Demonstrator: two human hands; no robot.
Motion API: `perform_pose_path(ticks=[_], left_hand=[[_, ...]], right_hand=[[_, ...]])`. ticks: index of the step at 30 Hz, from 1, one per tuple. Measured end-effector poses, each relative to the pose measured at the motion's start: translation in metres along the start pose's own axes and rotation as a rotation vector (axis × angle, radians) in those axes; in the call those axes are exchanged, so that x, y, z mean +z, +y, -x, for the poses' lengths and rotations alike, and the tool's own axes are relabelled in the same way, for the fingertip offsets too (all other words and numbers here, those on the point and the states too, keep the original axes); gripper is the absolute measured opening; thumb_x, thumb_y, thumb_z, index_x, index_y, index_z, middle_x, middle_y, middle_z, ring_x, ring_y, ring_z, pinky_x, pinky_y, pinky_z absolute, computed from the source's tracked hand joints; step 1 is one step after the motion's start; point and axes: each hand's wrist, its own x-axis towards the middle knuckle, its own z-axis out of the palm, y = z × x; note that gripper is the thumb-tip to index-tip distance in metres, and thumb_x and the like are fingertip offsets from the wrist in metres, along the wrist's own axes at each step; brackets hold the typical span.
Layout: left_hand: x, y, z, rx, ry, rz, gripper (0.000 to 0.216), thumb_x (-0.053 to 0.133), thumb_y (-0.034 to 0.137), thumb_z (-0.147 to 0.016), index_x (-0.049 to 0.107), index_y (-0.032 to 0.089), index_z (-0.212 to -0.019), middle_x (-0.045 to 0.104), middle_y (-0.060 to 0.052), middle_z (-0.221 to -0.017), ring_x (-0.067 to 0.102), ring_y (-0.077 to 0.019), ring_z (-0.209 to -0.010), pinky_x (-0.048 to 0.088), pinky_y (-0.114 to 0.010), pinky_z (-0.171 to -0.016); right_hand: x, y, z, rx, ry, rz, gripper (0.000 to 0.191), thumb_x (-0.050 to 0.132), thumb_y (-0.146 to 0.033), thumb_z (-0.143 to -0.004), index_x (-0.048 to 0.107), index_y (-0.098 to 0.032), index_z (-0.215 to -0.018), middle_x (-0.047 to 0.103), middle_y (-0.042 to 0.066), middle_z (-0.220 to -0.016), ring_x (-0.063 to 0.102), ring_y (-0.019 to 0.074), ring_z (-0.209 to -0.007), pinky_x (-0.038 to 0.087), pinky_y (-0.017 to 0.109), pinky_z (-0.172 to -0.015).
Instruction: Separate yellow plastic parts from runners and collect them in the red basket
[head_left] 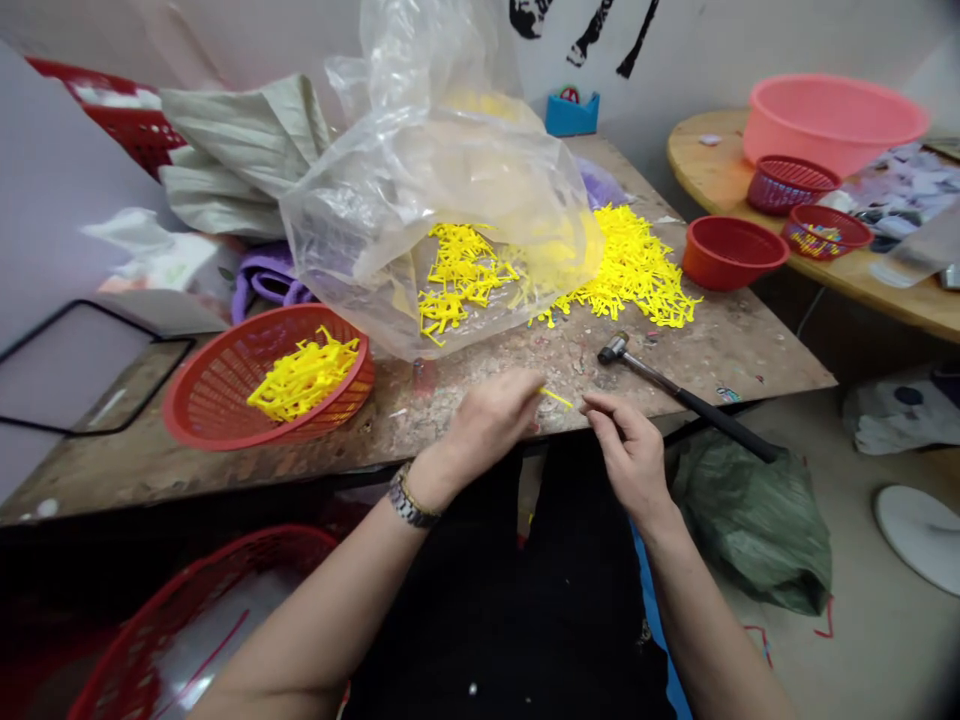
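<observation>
My left hand (491, 420) and my right hand (630, 450) meet at the near edge of a worn wooden table (720, 345). Together they pinch a small yellow plastic piece (556, 398) between their fingertips. Both hands are closed on it. A wristwatch (409, 500) sits on my left wrist. Beyond the hands lies a heap of yellow plastic pieces (630, 265), partly spilling from a clear plastic bag (435, 180). A red basket (270, 390) to the left holds more yellow pieces.
A hammer (675, 390) lies right of my hands, its handle over the table edge. A red bowl (731, 250) stands at the far right. A round table (900, 285) carries a pink basin (832, 115) and small red baskets. Another red basket (187, 620) sits below left; a green bag (757, 520) lies on the floor.
</observation>
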Motion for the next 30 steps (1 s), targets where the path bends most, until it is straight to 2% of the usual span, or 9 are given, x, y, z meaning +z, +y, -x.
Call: perform_pose_path(ticks=[3,7,14,22,26,30], left_hand=[[0.007,0.021,0.01,-0.009,-0.109,0.129,0.017,0.045,0.018,-0.102,0.062,0.018,-0.098,0.069,-0.005,-0.086,0.066,-0.0176,-0.079,0.052,-0.029,-0.071],[0.008,0.027,0.016,-0.116,-0.171,0.337,0.015,0.05,0.018,-0.1,0.063,0.02,-0.105,0.071,-0.006,-0.094,0.067,-0.0182,-0.086,0.054,-0.031,-0.076],[0.006,0.03,0.017,-0.298,-0.17,0.6,0.007,0.056,0.02,-0.094,0.061,0.021,-0.099,0.067,-0.001,-0.084,0.063,-0.0146,-0.076,0.051,-0.027,-0.07],[0.01,0.032,0.017,-0.388,-0.156,0.646,0.004,0.061,0.023,-0.09,0.06,0.02,-0.092,0.061,0.002,-0.077,0.058,-0.0132,-0.07,0.047,-0.026,-0.066],[0.011,0.033,0.016,-0.397,-0.194,0.69,0.009,0.061,0.028,-0.091,0.061,0.019,-0.088,0.062,0.001,-0.077,0.058,-0.0139,-0.072,0.047,-0.026,-0.066],[0.012,0.035,0.015,-0.466,-0.218,0.773,0.014,0.061,0.033,-0.093,0.065,0.02,-0.094,0.063,0.0,-0.077,0.058,-0.0131,-0.067,0.047,-0.024,-0.059]], right_hand=[[0.002,-0.007,-0.001,0.003,-0.118,-0.008,0.02,0.059,-0.03,-0.097,0.074,-0.024,-0.108,0.078,0.006,-0.106,0.072,0.0206,-0.099,0.057,0.036,-0.091],[0.002,-0.012,-0.002,0.024,-0.21,-0.018,0.018,0.059,-0.028,-0.096,0.076,-0.025,-0.1,0.079,0.005,-0.1,0.073,0.0208,-0.095,0.057,0.035,-0.088],[0.002,-0.014,-0.001,0.151,-0.244,-0.185,0.014,0.063,-0.027,-0.092,0.076,-0.023,-0.097,0.078,0.003,-0.095,0.072,0.018,-0.089,0.055,0.03,-0.082],[0.003,-0.01,0.002,0.267,-0.248,-0.292,0.012,0.066,-0.029,-0.087,0.074,-0.021,-0.091,0.074,-0.001,-0.083,0.067,0.0142,-0.077,0.051,0.026,-0.071],[0.002,-0.008,0.002,0.355,-0.253,-0.401,0.014,0.069,-0.03,-0.084,0.073,-0.021,-0.094,0.072,-0.002,-0.079,0.065,0.0134,-0.073,0.052,0.026,-0.069],[0.001,-0.007,0.003,0.401,-0.214,-0.485,0.02,0.071,-0.032,-0.081,0.073,-0.022,-0.099,0.073,-0.001,-0.08,0.066,0.0133,-0.073,0.054,0.027,-0.071]])
